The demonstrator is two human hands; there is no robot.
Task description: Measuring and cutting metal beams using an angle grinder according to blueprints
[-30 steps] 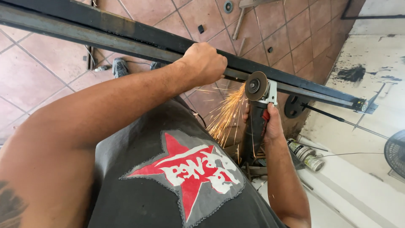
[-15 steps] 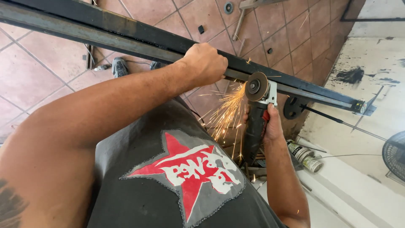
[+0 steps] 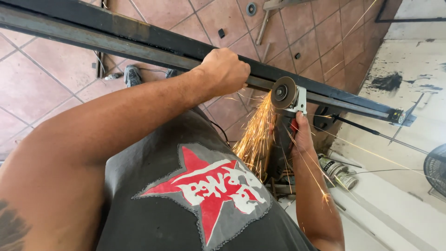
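1. Head view, nearest me: my right hand [image 3: 301, 135] is wrapped tight on the grinder [image 3: 288, 100].
2. Its disc touches the long steel bar [image 3: 139, 42]; sparks [image 3: 253, 137] fly, so I judge grinding unfinished.
3. My left hand [image 3: 226, 70] grips that bar.
4. Farther off lies tiled floor [image 3: 46, 74].

Below us we see a floor of reddish square tiles [image 3: 42, 79] laid on the diagonal, lit by bright daylight. To the right it meets a pale, paint-stained concrete surface [image 3: 409, 60] with dark blotches. A fan [image 3: 436, 169] stands at the right edge, and small cans [image 3: 337, 169] lie nearby.
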